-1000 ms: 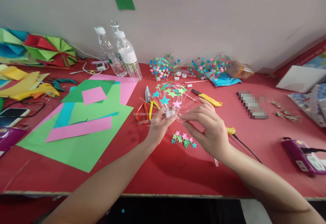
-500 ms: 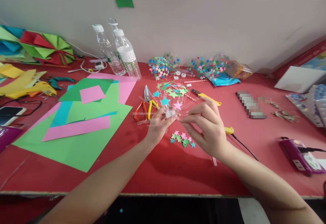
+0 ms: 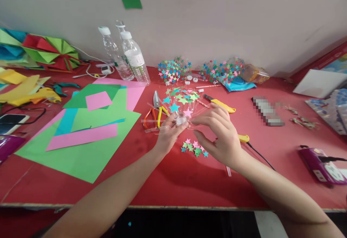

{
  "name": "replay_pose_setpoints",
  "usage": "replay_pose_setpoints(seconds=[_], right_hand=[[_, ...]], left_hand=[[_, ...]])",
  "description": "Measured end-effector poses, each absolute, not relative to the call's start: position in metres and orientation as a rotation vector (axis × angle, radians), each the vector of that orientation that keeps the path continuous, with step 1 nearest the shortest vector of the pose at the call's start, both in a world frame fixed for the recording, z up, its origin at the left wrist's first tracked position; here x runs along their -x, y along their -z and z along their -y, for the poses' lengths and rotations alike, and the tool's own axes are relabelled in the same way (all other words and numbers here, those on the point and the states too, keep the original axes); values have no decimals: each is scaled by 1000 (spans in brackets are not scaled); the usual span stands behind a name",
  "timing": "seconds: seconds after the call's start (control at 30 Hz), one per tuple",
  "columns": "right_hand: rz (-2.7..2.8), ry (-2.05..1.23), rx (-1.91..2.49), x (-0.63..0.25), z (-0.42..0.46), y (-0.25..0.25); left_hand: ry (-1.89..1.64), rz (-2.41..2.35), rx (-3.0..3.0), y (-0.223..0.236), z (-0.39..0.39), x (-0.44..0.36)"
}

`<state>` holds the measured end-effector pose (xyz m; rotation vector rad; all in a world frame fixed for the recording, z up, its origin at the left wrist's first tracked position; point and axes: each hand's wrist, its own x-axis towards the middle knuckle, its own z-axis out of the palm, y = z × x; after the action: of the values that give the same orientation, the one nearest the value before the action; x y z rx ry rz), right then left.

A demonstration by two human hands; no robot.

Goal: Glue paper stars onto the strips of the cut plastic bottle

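My left hand (image 3: 170, 131) grips a clear plastic bottle piece (image 3: 181, 120) cut into thin strips that fan outward. Paper stars, among them a blue star (image 3: 174, 107) and a pink star (image 3: 187, 113), sit on the strips at its far side. Close on the right is my right hand (image 3: 221, 133), its thumb and fingers apart, fingertips beside the clear strips. Whether a fingertip touches a strip I cannot tell. Loose pink, green and blue paper stars (image 3: 193, 147) lie on the table below the hands. Pliers (image 3: 156, 108) with orange and yellow handles lie left of the piece.
Coloured paper sheets (image 3: 89, 151) spread over the left of the red table (image 3: 162, 187). Clear bottles (image 3: 135, 59) stand near the wall. Star-covered decorations (image 3: 170, 71) lie at the back. A yellow-handled cutter (image 3: 222, 105) and a purple power strip (image 3: 322, 165) are on the right.
My right hand's thumb and fingers have spread apart from a pinch near the strips. My left hand keeps its hold on the bottle piece.
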<state>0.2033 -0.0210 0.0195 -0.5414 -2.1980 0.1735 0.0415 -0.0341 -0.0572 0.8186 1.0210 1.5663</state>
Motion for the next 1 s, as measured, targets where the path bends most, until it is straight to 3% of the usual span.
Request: replay_pose_setpoints(seconds=[0.33, 0.53, 1.0], right_hand=[[2100, 126, 418, -217, 11, -38], [2177, -139, 471, -212, 10, -33], [2193, -368, 599, -208, 19, -30]], left_hand=[[-1586, -960, -897, 71, 33, -38], [-1559, -980, -895, 71, 34, -37], [-1573, -954, -899, 70, 34, -37]])
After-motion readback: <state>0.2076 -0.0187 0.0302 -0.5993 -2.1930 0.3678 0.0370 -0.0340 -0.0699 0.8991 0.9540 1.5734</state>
